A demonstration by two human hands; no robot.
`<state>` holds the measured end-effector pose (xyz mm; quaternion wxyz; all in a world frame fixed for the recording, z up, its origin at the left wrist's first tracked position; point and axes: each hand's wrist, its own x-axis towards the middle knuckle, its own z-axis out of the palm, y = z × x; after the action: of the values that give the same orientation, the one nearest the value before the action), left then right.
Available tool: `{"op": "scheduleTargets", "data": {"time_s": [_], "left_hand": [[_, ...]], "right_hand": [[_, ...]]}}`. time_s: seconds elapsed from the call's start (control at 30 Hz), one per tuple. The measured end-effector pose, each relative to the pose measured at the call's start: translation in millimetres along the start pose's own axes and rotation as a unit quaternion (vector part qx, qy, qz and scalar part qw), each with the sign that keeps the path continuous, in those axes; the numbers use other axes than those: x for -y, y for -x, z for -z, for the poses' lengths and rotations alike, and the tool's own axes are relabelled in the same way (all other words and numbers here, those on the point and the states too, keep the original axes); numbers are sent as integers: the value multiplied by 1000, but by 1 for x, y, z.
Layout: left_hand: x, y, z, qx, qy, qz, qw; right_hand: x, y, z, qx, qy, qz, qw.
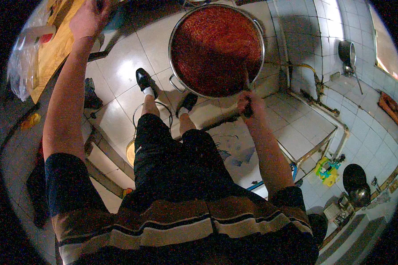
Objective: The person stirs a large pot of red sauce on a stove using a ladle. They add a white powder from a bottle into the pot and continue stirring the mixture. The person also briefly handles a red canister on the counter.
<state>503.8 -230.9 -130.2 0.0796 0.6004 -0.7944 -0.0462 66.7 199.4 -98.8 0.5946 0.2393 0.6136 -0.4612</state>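
A wide metal stockpot point(169, 54) is filled nearly to its rim with a thick, deep-red sauce or paste point(215, 49). Beside the pot's near right rim, my right hand point(250, 102) is closed around the handle of a stirring tool point(247, 79); the tool's lower end is hidden in the red mass. My left hand point(88, 21) is at the upper left, by the edge of a wooden tabletop point(58, 54). Its fingers run into shadow at the frame's top, so I cannot tell whether they hold anything.
Clear plastic wrapping point(23, 66) lies on the tabletop. A wire-framed stool point(171, 116) stands by my legs. To the right are a tiled ledge point(295, 129), a yellow hose point(301, 65) and a small saucepan point(346, 53) against the wall. A dark bag point(91, 94) lies left of my feet.
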Motion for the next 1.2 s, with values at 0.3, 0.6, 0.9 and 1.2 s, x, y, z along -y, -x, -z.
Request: {"op": "scheduleTargets", "data": {"time_s": [0.3,0.6,0.9,1.2], "left_hand": [[14,-1,-5,-8,-61,31,998],[17,-2,-2,2,-34,13,999],[18,-7,-4,17,-31,22,999],[-46,22,41,-96,40,14,995]], "right_hand": [[-9,-41,-78,18,431,235,871],[-70,-21,-27,35,819,278,501],[-55,43,79,40,833,201,514],[-21,62,26,-120,446,77,884]]}}
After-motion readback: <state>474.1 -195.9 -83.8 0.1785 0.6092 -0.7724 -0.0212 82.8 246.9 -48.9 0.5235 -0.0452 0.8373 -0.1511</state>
